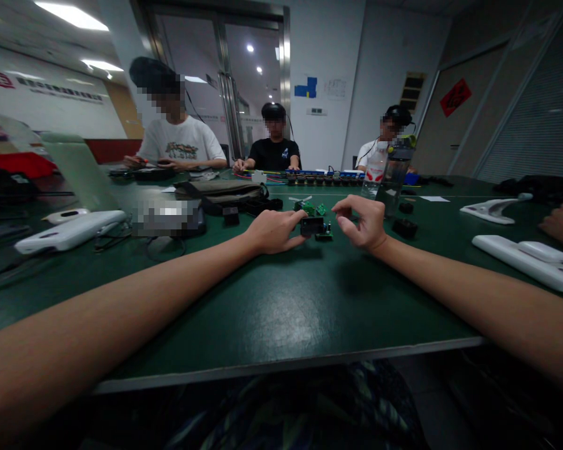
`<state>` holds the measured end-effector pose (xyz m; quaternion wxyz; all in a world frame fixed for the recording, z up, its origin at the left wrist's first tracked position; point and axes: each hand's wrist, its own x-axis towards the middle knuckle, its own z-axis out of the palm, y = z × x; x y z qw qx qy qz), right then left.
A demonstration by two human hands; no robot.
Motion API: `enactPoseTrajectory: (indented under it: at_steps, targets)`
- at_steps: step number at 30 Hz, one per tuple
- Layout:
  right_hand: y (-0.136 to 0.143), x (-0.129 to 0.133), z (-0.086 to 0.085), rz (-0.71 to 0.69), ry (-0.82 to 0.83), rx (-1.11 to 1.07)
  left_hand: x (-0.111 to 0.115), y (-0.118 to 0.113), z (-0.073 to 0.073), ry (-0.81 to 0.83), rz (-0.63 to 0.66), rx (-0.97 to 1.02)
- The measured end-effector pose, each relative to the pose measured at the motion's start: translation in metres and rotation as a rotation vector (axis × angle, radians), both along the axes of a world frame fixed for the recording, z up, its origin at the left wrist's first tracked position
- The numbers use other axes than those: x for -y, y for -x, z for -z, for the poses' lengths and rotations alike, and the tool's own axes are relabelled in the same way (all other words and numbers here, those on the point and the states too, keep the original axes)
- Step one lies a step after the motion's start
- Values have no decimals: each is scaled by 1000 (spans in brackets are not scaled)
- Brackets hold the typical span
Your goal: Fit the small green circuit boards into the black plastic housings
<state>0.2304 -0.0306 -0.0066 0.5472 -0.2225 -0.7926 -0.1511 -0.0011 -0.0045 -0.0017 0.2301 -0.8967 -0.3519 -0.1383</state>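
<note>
Between thumb and fingers, my left hand (279, 231) grips a small black box-like part (312, 226) above the green table (281, 312). At that part's right edge is a small green circuit board (324, 235) with components standing on it. My right hand (362, 222) is raised just to the right, apart from the black part, its fingers curled toward the thumb; whether anything small sits between them is too small to tell. Other green circuit boards (315, 208) lie on the table just beyond my hands.
A clear bottle (396, 178) stands behind my right hand, with small black blocks (405, 227) nearby. White devices (525, 259) lie at right, another (72, 230) at left. A grey bag (220, 190) and green container (77, 172) are further back. Three people sit opposite.
</note>
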Motion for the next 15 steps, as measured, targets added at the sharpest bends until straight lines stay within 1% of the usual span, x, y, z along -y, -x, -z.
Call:
enactPoseTrajectory:
  at_steps: [2,4,7,12,15]
  targets:
    - [3,1,1,60,-50,-58,0,0,0,-3,-1,-2]
    - [5,0,2,91,-80,-76,-1,0,1,-5,0,-5]
    - [6,-2,3,112,-64,-34,-1,0,1,-7,0,-7]
    - [5,-10,3,74,-36,240,0,0,1,-21,-2,-2]
    - [7,-13,4,93,-27,398,0,0,1,-24,-4,-6]
